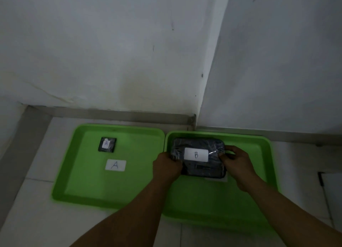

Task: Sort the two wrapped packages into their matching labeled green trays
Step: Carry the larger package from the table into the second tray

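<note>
Two green trays lie side by side on the floor. The left tray (77, 172) carries a white label with the letter A (115, 165), and a small dark wrapped package marked A (107, 144) sits at its far side. A large dark package in clear wrap, labelled B (199, 165), is over the far half of the right tray (259, 158). My left hand (166, 168) grips its left edge and my right hand (238, 163) grips its right edge. A white label on the right tray (222, 180) is mostly hidden under the package.
The trays sit in a corner on pale floor tiles (37, 219). White walls (111, 52) rise right behind them, with a grey skirting strip (120, 113) along the base. A dark-edged object (322, 178) shows at the right edge.
</note>
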